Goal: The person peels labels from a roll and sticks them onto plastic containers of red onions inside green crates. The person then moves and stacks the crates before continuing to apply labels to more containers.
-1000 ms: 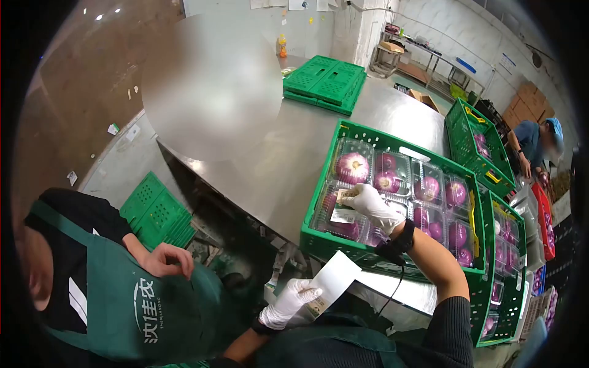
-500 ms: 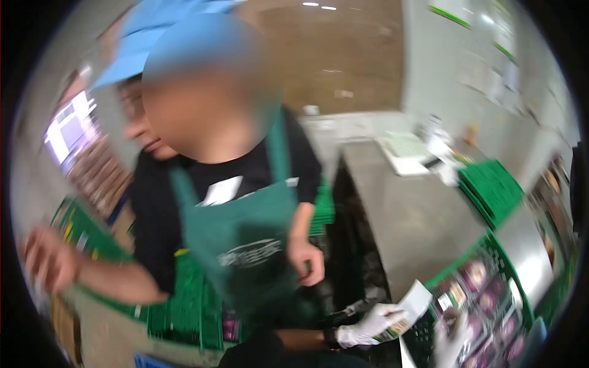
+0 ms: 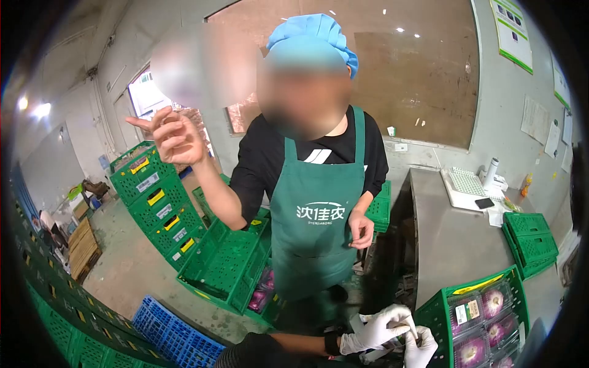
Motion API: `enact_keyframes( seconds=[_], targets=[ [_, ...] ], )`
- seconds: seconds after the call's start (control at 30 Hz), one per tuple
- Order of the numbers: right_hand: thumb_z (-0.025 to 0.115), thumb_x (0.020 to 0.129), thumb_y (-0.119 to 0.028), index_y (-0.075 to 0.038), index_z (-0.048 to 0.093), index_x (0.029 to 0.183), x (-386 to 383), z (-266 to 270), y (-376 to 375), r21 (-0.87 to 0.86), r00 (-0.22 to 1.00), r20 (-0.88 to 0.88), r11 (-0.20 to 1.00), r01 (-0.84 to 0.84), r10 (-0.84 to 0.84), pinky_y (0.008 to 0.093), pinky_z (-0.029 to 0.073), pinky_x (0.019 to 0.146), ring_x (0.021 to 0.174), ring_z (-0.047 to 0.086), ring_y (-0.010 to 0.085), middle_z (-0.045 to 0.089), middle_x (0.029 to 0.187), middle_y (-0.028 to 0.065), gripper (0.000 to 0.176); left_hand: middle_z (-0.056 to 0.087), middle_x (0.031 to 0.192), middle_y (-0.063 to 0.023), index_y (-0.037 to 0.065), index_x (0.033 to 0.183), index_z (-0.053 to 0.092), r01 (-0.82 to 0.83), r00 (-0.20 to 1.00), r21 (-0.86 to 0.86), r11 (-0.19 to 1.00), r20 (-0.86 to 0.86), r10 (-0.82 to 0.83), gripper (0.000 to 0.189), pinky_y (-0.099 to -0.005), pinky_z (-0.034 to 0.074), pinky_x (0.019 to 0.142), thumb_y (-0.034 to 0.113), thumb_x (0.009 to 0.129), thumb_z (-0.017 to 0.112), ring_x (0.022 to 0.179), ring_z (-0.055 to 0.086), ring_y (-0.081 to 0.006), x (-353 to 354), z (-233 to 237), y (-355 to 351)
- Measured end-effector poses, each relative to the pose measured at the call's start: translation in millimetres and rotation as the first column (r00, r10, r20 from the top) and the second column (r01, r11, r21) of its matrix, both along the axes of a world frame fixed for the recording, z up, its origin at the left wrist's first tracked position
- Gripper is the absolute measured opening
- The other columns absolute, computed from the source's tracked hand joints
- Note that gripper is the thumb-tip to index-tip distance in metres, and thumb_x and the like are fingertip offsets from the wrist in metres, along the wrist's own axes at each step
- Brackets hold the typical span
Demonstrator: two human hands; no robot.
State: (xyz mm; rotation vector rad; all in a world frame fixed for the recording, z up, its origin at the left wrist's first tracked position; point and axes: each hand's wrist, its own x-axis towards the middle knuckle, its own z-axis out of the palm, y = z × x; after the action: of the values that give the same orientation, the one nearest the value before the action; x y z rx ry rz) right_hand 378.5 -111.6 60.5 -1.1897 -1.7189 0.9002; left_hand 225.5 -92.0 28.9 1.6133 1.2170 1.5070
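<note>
Two gloved hands meet beside a crate of packed red onions.

The left hand (image 3: 377, 331) and right hand (image 3: 420, 351), in white gloves, are close together, fingertips meeting over something small; what they pinch, and how firmly, cannot be told. Bringing them together probably lets both sets of fingers manage a small, thin piece. Just beside the right hand, a green crate (image 3: 434, 316) stands at the near end of a metal table (image 3: 442, 242), seemingly for easy reach. Inside, clear packs of onions (image 3: 472, 352) sit snugly side by side, which likely limits sliding. One bears a label (image 3: 467, 311) on its upward face, where it can be seen from above. Facing the wearer, a co-worker in a green apron (image 3: 316, 239) raises one bare hand (image 3: 178, 140), well apart from the gloved pair.
</note>
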Motion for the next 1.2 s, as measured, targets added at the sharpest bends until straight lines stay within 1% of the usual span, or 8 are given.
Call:
enact_keyframes(
  seconds=[0.1,0.2,0.4,0.53,0.6,0.8,1.0,1.2],
  targets=[
    [0.064,0.085,-0.010,-0.001,0.063,0.092,2,-8,-6,-0.090,0.991,-0.125,0.995,-0.048,0.037,0.0290,0.047,0.063,0.064,0.056,0.0131,0.062,0.072,0.0097,0.012,0.050,0.122,-0.0133,0.001,0.124,0.049,-0.077,0.945,0.318,0.945,-0.279,0.171,0.050,-0.0335,0.043,0.093,0.005,0.077,0.068,0.109,0.053,-0.0260,-11,23,-4],
    [0.064,0.084,-0.008,0.001,0.063,0.089,0,-2,-7,-0.036,0.985,-0.161,0.997,-0.071,0.064,0.0288,0.047,0.062,0.065,0.056,0.0117,0.063,0.072,0.0094,0.010,0.058,0.116,-0.0098,0.001,0.122,0.053,0.476,0.867,-0.058,0.878,0.198,-0.457,0.039,-0.0320,0.040,0.096,0.005,0.084,0.062,0.106,0.055,-0.0176,-22,-5,6],
    [0.062,0.085,-0.008,0.001,0.064,0.087,-9,14,-7,-0.043,0.990,-0.106,0.994,-0.099,0.094,0.0285,0.046,0.061,0.063,0.056,0.0128,0.062,0.071,0.0109,0.010,0.063,0.085,-0.0038,0.000,0.090,0.062,0.466,0.838,-0.080,0.881,0.359,-0.411,0.008,-0.0243,0.046,0.073,0.006,0.086,0.062,0.080,0.057,-0.0084,-23,-8,11],
    [0.061,0.086,-0.009,0.001,0.063,0.087,-12,21,0,0.394,0.927,0.373,0.897,-0.201,0.044,0.0298,0.046,0.063,0.062,0.056,0.0164,0.061,0.070,0.0117,0.010,0.058,0.072,0.0002,0.001,0.080,0.060,0.283,0.947,-0.172,0.944,0.208,-0.246,0.011,-0.0223,0.043,0.062,0.009,0.085,0.064,0.070,0.052,-0.0042,-26,-19,15],
    [0.062,0.085,-0.008,0.000,0.063,0.090,-21,24,-6,-0.213,0.997,-0.057,0.975,-0.065,0.054,0.0316,0.047,0.066,0.067,0.058,0.0188,0.062,0.075,0.0133,0.010,0.055,0.069,0.0018,0.002,0.076,0.058,0.222,0.970,-0.206,0.953,0.148,-0.194,0.014,-0.0219,0.042,0.060,0.010,0.085,0.065,0.068,0.050,-0.0033,-30,-19,14],
    [0.063,0.074,0.006,0.006,0.066,0.077,-25,-15,24,0.160,0.972,-0.209,0.977,0.144,-0.109,0.0268,0.045,0.061,0.063,0.057,0.0130,0.064,0.070,0.0098,0.004,0.060,0.083,-0.0008,0.003,0.092,0.058,0.306,0.908,-0.030,0.951,0.309,-0.283,0.013,-0.0231,0.044,0.067,0.011,0.085,0.065,0.075,0.052,-0.0053,-18,5,4],
    [0.063,0.076,0.003,0.007,0.066,0.079,-9,-1,16,0.206,0.970,-0.125,0.951,0.229,-0.206,0.0269,0.045,0.060,0.064,0.057,0.0135,0.064,0.070,0.0099,0.005,0.062,0.072,-0.0024,0.002,0.090,0.065,0.301,0.953,-0.398,0.867,0.094,-0.287,0.013,-0.0265,0.041,0.054,0.013,0.083,0.067,0.063,0.052,-0.0064,-21,-18,9],
    [0.063,0.075,0.004,0.003,0.063,0.087,24,-4,4,0.184,0.966,-0.106,0.950,0.251,-0.234,0.0277,0.048,0.064,0.069,0.060,0.0157,0.065,0.078,0.0109,0.012,0.050,0.126,-0.0105,0.002,0.132,0.039,0.409,0.912,-0.019,0.912,0.055,-0.407,0.064,-0.0310,0.039,0.095,0.003,0.075,0.070,0.112,0.050,-0.0174,-13,1,10]
  ],
)
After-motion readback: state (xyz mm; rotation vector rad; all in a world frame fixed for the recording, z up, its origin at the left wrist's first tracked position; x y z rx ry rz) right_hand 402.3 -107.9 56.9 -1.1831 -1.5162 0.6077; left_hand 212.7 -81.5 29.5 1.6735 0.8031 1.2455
